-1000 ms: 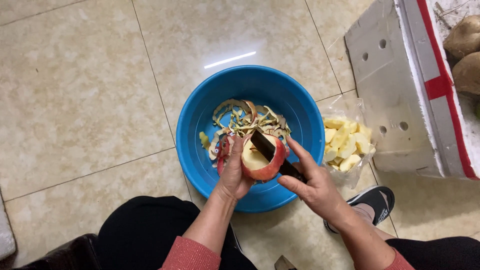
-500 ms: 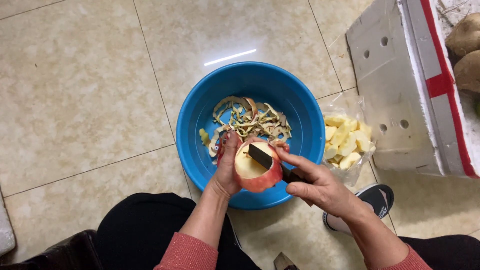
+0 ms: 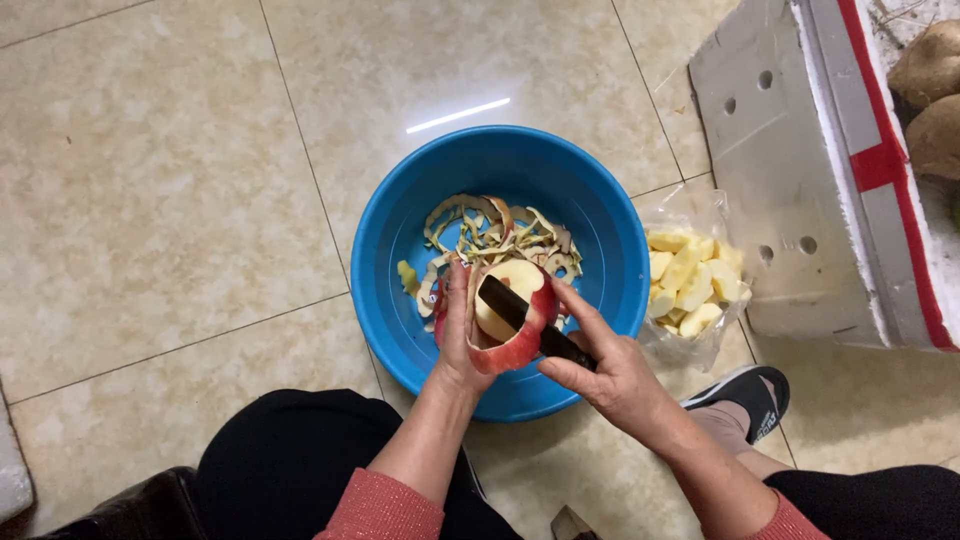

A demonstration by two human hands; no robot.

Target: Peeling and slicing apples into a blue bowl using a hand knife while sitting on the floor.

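My left hand (image 3: 456, 335) grips a red apple (image 3: 508, 348) over the near side of a blue plastic basin (image 3: 600, 215). The apple's top is pared bare and pale. My right hand (image 3: 605, 370) holds a dark knife (image 3: 515, 308), its blade lying across the peeled flesh, thumb resting on the apple. A heap of curled apple peels (image 3: 490, 235) lies in the bottom of the basin.
A clear plastic bag of pale cut apple pieces (image 3: 690, 280) sits on the tiled floor just right of the basin. A white foam box (image 3: 800, 180) with red tape stands at the upper right, brown round produce (image 3: 925, 95) inside. My foot in a black slipper (image 3: 740, 395) is below the bag.
The apple has turned in my left hand and shifted slightly toward me. The knife blade has slid further round, and more pale flesh shows.
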